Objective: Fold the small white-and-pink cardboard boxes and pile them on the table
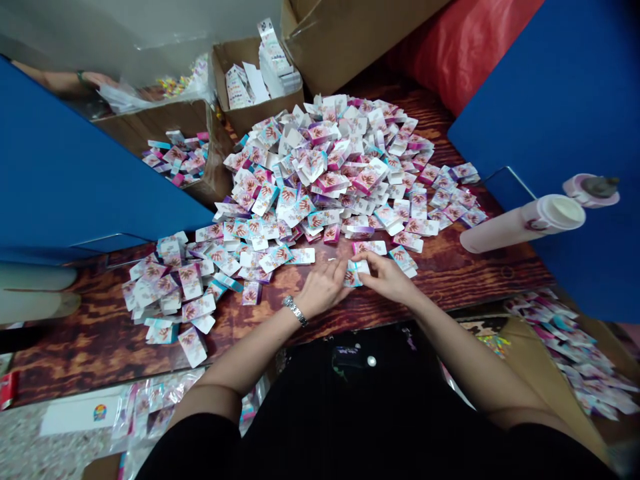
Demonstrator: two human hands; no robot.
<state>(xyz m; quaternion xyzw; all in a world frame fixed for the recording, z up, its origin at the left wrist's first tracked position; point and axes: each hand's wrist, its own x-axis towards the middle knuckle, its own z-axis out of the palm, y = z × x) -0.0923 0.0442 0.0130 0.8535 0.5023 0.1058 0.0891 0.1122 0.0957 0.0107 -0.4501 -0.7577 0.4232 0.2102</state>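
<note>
My left hand (324, 285), with a metal watch at the wrist, and my right hand (386, 275) meet at the near edge of a dark wooden table (450, 273). Both pinch one small printed card (356, 272), white with teal and pink, from either side. Just beyond the hands lies a big heap of the same cards (330, 173). A smaller heap of cards (175, 287) lies to the left of my left hand.
Blue panels (75, 180) stand left and right of the table. Open cardboard boxes with cards (250, 80) sit at the back. A pink bottle (525, 223) lies on its side at the right. More cards fill a box (575, 353) at the lower right. Another person's arm (65, 81) shows far left.
</note>
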